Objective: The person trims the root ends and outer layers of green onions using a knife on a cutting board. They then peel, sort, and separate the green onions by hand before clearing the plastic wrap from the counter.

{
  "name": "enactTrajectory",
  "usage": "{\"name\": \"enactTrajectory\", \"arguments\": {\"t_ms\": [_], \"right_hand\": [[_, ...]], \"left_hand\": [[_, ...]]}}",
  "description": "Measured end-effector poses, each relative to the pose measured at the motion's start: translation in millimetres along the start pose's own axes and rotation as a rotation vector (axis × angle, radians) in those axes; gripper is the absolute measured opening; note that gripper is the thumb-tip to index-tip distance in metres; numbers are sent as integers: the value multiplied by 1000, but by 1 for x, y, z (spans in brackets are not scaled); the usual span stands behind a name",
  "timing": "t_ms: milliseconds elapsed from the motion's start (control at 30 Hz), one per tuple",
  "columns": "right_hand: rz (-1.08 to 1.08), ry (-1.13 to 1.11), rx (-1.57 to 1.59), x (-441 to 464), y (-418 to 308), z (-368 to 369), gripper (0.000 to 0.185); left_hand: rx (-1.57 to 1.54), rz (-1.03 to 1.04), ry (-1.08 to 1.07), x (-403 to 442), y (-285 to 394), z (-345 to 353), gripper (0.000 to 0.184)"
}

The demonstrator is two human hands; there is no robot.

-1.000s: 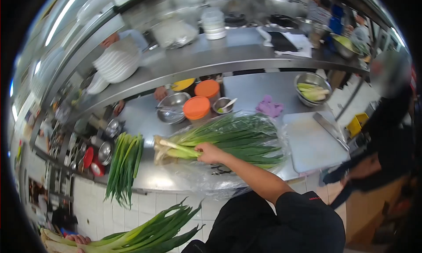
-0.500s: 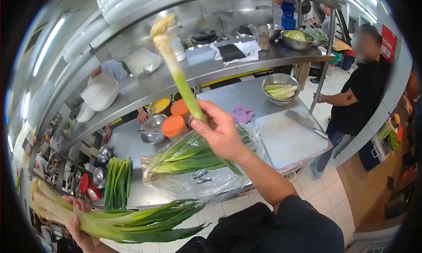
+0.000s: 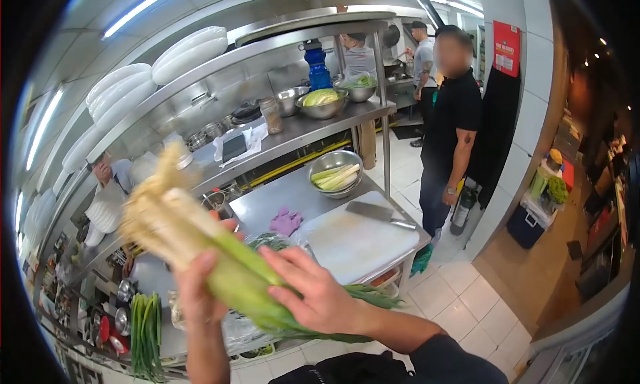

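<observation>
A bunch of leeks (image 3: 243, 291) with pale, rooty ends is raised in front of me, slightly blurred. My left hand (image 3: 200, 291) wraps around it below the roots. Closed on a single leek (image 3: 233, 241), my right hand (image 3: 310, 287) lays that stalk along the bunch, and the green leaves trail beneath my right forearm. Behind the bunch, partly hidden, a clear plastic bag (image 3: 243, 331) lies on the steel table. Farther back on the table is a crumpled purple cloth (image 3: 285, 221).
A white cutting board (image 3: 353, 247) bears a cleaver (image 3: 371, 211). Behind it stands a steel bowl (image 3: 320, 189) of cut leek pieces. Long green stalks (image 3: 147, 327) lie at the left. A person in black (image 3: 450, 117) stands beyond the table's right end; others are farther back.
My right hand has lowered the single leek against the bunch. My left hand has raised the bunch from the lower left to the middle. The view has turned right.
</observation>
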State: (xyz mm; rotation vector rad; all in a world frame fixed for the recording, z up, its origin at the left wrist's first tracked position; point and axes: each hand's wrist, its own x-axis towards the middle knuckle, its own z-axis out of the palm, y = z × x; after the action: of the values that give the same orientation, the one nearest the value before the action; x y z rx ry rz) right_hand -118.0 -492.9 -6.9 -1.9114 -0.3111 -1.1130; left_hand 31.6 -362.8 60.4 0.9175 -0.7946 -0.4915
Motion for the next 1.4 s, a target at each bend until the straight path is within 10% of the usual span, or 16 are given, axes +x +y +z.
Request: {"name": "enactTrajectory", "arguments": {"t_ms": [400,533,733,1033,1133,1400], "right_hand": [[254,-146,-434,-91,-20,-214,64],[321,311,-816,-80,-4,-359,63],[1248,170,-768,-89,30,-520,60],[1329,-281,-572,-152,226,-426,52],[905,-442,-821,-230,359,-369,61],[992,-267,-1150,-219,409,-265,47]], "left_hand": [[-297,-309,-361,40,-145,162,44],[-198,-220,-380,57,-128,152,50],[-19,5,-345,88,-42,122,63],[391,98,-414,145,16,119,60],[619,-107,-514,172,4,146,52],[980,-6,-843,225,-180,167,42]]}}
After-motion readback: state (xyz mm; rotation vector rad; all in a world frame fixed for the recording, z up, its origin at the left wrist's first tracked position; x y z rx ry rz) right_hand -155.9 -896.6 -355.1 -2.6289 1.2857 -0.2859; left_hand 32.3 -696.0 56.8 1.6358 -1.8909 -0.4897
